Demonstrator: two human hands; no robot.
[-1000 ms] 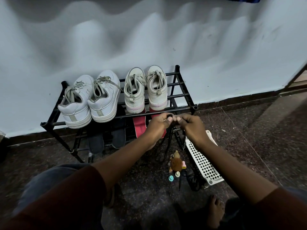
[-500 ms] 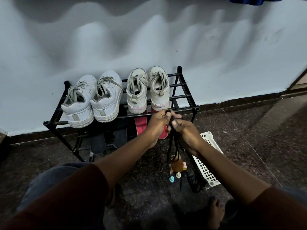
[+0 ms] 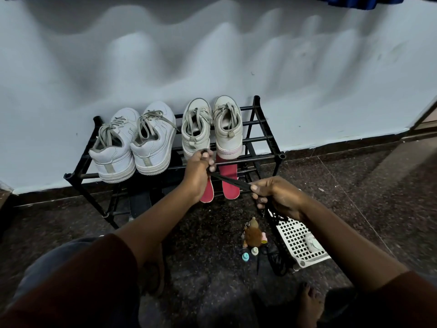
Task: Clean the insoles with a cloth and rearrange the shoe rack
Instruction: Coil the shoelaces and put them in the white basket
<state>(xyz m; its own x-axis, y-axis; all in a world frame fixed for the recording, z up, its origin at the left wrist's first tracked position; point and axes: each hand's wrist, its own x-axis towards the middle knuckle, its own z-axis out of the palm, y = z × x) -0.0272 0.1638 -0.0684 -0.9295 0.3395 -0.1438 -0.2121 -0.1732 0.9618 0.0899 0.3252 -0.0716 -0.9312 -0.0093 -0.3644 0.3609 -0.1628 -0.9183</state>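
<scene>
A person sits on a dark speckled floor facing a black shoe rack (image 3: 267, 138) set against a pale wall at twelve o'clock. Two pairs of pale sneakers (image 3: 132, 147) fill its top tier; two red insoles (image 3: 229, 183) lean below them. The left hand (image 3: 197, 172) and the right hand (image 3: 276, 196), at four o'clock from it, each pinch an end of a black strap (image 3: 229, 182), possibly a lace, stretched taut between them. A white perforated tray (image 3: 298, 242) lies at five o'clock.
</scene>
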